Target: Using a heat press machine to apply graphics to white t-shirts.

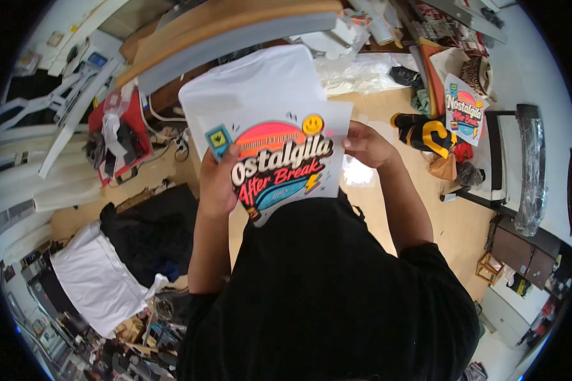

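Between my two hands is a printed sheet (279, 168) with a colourful graphic of lettering, a yellow smiley and a lightning bolt on a pale ground. My left hand (218, 185) grips its left edge, thumb on the printed face and the other fingers hidden behind. At the right edge, my right hand (367, 146) pinches the sheet between thumb and fingers. Just beyond the sheet lies a white, rounded, cloth-like surface (254, 79), partly covered by it. Whether the two touch, I cannot tell.
A wooden-topped edge (235, 32) runs across the far side. Another sheet with a matching graphic (465, 109) is at the right, beside a black-and-yellow garment (426, 132). White cloth (102, 276) and black cloth (152, 232) lie at the left. A red bag-like item (122, 130) is at far left.
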The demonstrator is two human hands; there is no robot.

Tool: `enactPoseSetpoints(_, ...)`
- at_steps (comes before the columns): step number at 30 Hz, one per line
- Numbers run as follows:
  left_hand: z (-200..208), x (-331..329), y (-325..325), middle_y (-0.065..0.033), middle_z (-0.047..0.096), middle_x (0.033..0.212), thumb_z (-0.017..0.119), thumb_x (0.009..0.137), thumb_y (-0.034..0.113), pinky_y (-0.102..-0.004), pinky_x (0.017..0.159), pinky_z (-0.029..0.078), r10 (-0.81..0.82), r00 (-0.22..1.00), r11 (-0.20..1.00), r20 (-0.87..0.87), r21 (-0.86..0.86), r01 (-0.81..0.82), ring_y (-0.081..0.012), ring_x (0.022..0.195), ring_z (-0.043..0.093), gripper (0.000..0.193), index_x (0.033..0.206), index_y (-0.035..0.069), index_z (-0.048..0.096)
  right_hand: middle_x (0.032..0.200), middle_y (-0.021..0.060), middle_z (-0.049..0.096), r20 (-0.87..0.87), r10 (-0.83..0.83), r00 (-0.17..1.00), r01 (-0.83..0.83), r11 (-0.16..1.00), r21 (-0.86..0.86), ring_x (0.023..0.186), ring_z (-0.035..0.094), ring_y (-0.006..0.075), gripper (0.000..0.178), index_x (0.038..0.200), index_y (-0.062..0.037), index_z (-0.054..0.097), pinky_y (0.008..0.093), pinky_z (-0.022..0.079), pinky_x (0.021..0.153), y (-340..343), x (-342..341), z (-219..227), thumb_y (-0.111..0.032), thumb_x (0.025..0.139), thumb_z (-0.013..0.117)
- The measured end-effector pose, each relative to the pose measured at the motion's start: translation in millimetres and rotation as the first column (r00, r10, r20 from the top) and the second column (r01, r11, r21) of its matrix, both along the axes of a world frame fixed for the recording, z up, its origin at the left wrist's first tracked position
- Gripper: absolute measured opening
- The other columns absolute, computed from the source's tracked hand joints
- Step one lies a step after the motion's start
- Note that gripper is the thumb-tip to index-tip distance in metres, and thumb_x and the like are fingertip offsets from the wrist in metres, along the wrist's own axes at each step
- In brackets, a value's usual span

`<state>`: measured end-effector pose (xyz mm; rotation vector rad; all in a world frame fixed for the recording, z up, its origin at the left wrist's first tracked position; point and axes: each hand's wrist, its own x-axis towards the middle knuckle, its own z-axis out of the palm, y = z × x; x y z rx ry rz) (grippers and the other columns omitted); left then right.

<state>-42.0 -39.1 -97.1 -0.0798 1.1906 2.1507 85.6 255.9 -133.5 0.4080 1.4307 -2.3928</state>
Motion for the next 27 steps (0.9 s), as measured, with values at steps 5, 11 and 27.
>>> enactPoseSetpoints(5, -28, -9, -22, -0.0138, 0.068, 0.121, 0.064, 0.099, 0.017, -0.0393, 0.090, 0.059, -0.007, 0.992, 0.997, 0.127, 0.080, -0.004, -0.0232, 0.104, 0.070, 0.037, 0.130, 0.001, 0.054, 0.123, 0.0081, 0.068, 0.147, -0.132, 0.980, 0.137, 0.990, -0.025, 0.109, 0.066, 0.0176, 0.041, 0.130, 0.0008, 0.059, 0.0344, 0.051, 0.099, -61, -8, -1, -0.005, 0.091, 0.071)
enactPoseSetpoints(11, -23, -13, -54, -0.0097, 0.072, 0.108, 0.072, 0.090, 0.007, -0.0303, 0.088, 0.054, -0.052, 0.944, 0.994, -0.325, -0.105, 0.019, -0.0186, 0.096, 0.070, 0.029, 0.117, -0.001, 0.063, 0.104, 0.0106, 0.074, 0.042, -0.395, 0.918, 0.390, 0.917, 0.087, 0.095, 0.070, 0.0178, 0.021, 0.110, 0.0035, 0.070, 0.0349, 0.055, 0.092, -59, 3, 16, -0.003, 0.090, 0.071)
enactPoseSetpoints(27, 45, 10, -67, -0.0009, 0.076, 0.089, 0.075, 0.080, 0.021, -0.0539, 0.103, 0.047, -0.194, -0.257, 0.761, -0.947, 0.020, -0.649, -0.0291, 0.104, 0.069, 0.007, 0.078, 0.016, 0.070, 0.129, 0.0178, 0.065, -0.858, -0.042, 0.512, 0.587, 0.746, 0.314, 0.136, 0.047, 0.0398, 0.013, 0.076, -0.0160, 0.080, 0.0531, 0.032, 0.113, -28, 8, 87, -0.009, 0.065, 0.084)
